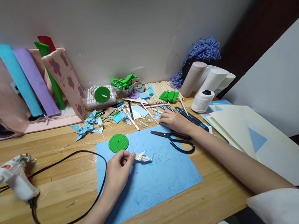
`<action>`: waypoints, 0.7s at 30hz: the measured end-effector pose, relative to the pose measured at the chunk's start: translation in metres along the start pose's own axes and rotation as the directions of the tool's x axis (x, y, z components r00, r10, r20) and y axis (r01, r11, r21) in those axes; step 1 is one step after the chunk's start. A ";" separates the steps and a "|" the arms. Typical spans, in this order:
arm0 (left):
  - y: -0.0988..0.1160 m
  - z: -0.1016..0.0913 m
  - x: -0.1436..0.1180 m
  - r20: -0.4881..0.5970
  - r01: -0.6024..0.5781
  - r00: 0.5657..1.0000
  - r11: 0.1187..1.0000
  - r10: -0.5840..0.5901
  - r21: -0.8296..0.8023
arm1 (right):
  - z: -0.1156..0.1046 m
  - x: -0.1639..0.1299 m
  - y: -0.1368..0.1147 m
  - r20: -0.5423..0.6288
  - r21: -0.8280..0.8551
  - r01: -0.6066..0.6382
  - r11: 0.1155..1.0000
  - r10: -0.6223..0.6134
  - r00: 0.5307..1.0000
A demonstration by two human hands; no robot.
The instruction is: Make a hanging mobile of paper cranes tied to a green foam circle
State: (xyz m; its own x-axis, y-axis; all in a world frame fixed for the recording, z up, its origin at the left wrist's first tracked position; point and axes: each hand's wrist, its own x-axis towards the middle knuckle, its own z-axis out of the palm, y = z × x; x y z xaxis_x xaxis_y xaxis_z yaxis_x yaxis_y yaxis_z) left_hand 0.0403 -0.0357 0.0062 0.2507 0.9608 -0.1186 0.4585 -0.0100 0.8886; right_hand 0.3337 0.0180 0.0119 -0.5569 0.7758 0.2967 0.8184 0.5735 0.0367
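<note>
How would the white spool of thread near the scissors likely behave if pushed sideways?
The spool stands upright on a wide base, so it would probably slide rather than tip. Knocked over, its round body would likely roll. It looks fairly light.

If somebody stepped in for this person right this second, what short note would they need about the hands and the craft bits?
Left hand: pinching a small white folded paper piece with a thin thread trailing from it, over the blue mat.
Right hand: reaching among the pens and scraps beyond the mat; whether it grips anything cannot be told.
Black scissors lie by the right wrist, untouched. Green paper disc sits on the mat's far corner. Glue gun lies on the table to the left, apart from both hands.
</note>
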 end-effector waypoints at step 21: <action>0.003 0.002 -0.002 -0.048 -0.019 0.999 1.000 0.019 -0.008 | -0.048 -0.008 -0.084 -0.207 0.422 -0.190 0.886 0.298 0.932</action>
State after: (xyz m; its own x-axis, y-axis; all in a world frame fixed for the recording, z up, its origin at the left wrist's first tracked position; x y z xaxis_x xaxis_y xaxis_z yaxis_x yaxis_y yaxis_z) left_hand 0.0424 -0.0378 0.0081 0.2183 0.9725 -0.0808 0.4471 -0.0260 0.8941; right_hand 0.2760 -0.0492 0.0517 -0.2454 0.8396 0.4846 0.7716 0.4717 -0.4268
